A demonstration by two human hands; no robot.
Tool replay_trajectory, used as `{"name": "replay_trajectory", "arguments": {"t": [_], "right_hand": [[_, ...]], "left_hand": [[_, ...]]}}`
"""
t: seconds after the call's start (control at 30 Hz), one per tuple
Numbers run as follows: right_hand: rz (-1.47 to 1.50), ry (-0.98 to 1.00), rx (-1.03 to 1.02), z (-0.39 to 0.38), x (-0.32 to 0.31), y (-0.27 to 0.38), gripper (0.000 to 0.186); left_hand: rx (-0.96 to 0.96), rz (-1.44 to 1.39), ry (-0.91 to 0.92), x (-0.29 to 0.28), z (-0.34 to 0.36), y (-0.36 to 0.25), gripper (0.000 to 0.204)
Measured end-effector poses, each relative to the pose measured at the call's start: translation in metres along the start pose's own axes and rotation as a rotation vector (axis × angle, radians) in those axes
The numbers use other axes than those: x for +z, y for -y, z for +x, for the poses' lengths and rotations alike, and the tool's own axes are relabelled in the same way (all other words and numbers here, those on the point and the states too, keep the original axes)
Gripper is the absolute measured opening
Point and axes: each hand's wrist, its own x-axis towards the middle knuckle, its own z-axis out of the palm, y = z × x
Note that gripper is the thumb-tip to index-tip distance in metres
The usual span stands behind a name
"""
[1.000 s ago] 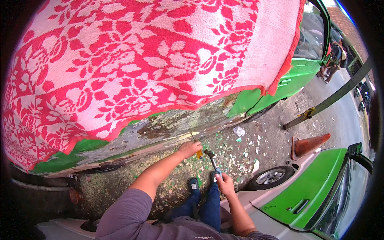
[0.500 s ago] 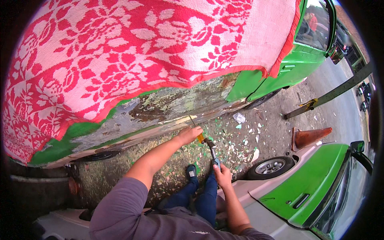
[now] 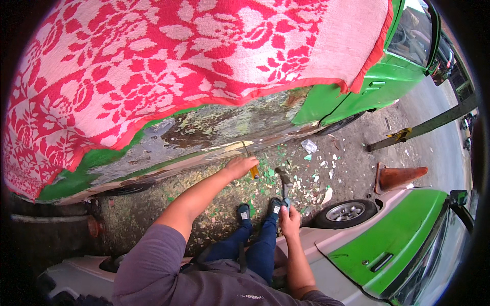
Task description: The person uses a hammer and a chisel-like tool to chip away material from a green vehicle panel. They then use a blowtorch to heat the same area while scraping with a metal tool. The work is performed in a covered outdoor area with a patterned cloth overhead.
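Observation:
My left hand is closed on a yellow-handled screwdriver-like tool, its thin blade reaching up to the peeled, rusty lower panel of a green car, at a strip of cream filler. My right hand grips a hammer, its head slightly blurred and a short way below and right of the yellow handle, apart from it. A red and white floral blanket drapes over the car above that bare panel.
Behind my legs stands a second green and pale car with a wheel. A leaning metal post, an orange cone lying on its side and scattered paint flakes are to the right. A roadway runs beyond.
The hammer rose to the end of the yellow handle half a second ago and has since drawn back down and right. My left hand has moved up slightly since a second ago.

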Motion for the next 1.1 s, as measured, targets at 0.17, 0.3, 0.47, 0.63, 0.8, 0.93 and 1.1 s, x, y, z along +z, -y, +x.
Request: {"name": "replay_trajectory", "arguments": {"t": [0.17, 0.3, 0.47, 0.63, 0.8, 0.93, 1.1], "right_hand": [[-0.077, -0.014, -0.14, 0.001, 0.018, -0.029, 0.029], [-0.098, -0.044, -0.064, 0.023, 0.026, -0.041, 0.037], [0.404, 0.077, -0.011, 0.004, 0.017, -0.023, 0.046], [0.341, 0.098, 0.086, 0.008, 0.008, -0.017, 0.046], [0.266, 0.111, 0.083, 0.017, -0.002, -0.019, 0.043], [0.223, 0.022, 0.064, 0.017, -0.003, -0.01, 0.042], [0.314, 0.046, 0.024, 0.02, 0.014, -0.025, 0.045]], "left_hand": [[0.041, -0.067, -0.069, 0.01, 0.017, 0.017, 0.016], [0.04, -0.087, -0.04, 0.014, 0.026, 0.013, 0.017], [0.003, -0.087, -0.042, 0.005, 0.031, 0.004, 0.022], [0.038, -0.05, -0.079, -0.004, 0.033, -0.001, 0.022], [0.039, -0.078, -0.04, -0.001, 0.039, -0.001, 0.02], [0.044, -0.036, -0.009, -0.002, 0.041, -0.002, 0.02], [0.026, -0.114, -0.072, -0.002, 0.05, 0.002, 0.021]]}}
